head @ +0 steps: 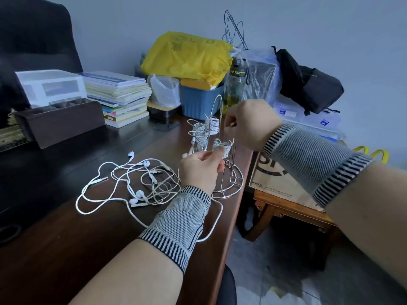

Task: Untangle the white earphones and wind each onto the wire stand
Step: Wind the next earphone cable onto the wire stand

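A chrome wire stand [229, 183] stands near the desk's right edge, with white earphone cords wound [203, 130] on several of its arms. My left hand [199, 170] pinches a white cord just in front of a low arm carrying a partly wound coil [222, 147]. That cord trails down past my left wrist in a long loop [217, 221]. My right hand [248, 124] is curled beside the stand's upright and pinches something thin; what it is cannot be made out. A tangle of white earphones [136, 183] lies on the desk left of my left hand.
A dark organiser box [61, 122], a book stack [119, 97], a blue tub [198, 102] under a yellow bag [187, 56] and a bottle [236, 84] line the back. The desk edge runs just right of the stand; a low wooden table [286, 208] with a paper bag stands beyond.
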The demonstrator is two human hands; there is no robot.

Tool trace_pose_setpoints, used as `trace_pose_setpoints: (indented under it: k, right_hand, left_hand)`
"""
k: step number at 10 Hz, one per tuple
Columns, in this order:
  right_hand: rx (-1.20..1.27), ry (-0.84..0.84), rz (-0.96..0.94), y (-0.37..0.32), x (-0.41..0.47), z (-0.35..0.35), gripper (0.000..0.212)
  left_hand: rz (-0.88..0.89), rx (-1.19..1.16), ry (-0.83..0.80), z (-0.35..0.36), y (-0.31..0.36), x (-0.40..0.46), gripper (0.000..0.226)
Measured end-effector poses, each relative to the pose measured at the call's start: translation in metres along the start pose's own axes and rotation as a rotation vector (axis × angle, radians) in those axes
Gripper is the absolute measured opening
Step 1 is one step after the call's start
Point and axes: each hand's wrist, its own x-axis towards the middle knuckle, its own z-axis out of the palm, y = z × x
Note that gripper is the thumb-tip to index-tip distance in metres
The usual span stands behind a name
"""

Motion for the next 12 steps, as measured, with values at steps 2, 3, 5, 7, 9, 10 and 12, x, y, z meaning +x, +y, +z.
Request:
trace_pose_setpoints:
  k: [2, 3, 5, 7, 9, 10, 12]
  right_hand:
    - [-0.003, -0.352, 0.062, -0.02, 0.032, 0.004, 0.027]
    - [0.077, -0.368, 0.074, -0.025, 0.027, 0.003, 0.027]
    - [0.097, -0.247, 0.136, -0.03, 0.016, 0.01, 0.023]
    - [0.173, -0.111, 0.266, -0.03, 0.003, 0.026, 0.021]
    - [-0.058, 0.087, 0.147, -0.034, -0.02, 0.034, 0.018]
    - [-0.238, 0.302, -0.042, -0.041, -0.037, 0.04, 0.013]
    - [-0.108, 0.464, -0.112, -0.029, -0.051, 0.063, 0.001]
  left_hand:
    - [0.003, -0.027, -0.001, 0.0, 0.001, -0.001, 0.025]
    - [0.02, 0.01, -0.008, 0.001, 0.001, -0.001, 0.03]
    - [0.026, 0.064, 0.019, 0.003, 0.003, -0.002, 0.036]
    - [0.022, 0.146, 0.023, 0.004, 0.003, -0.005, 0.039]
    - [0.042, 0.213, 0.037, 0.004, 0.0, -0.005, 0.026]
    - [-0.009, 0.104, 0.075, 0.002, -0.002, -0.009, 0.039]
    - [0.056, 0.124, -0.061, 0.004, -0.001, -0.006, 0.056]
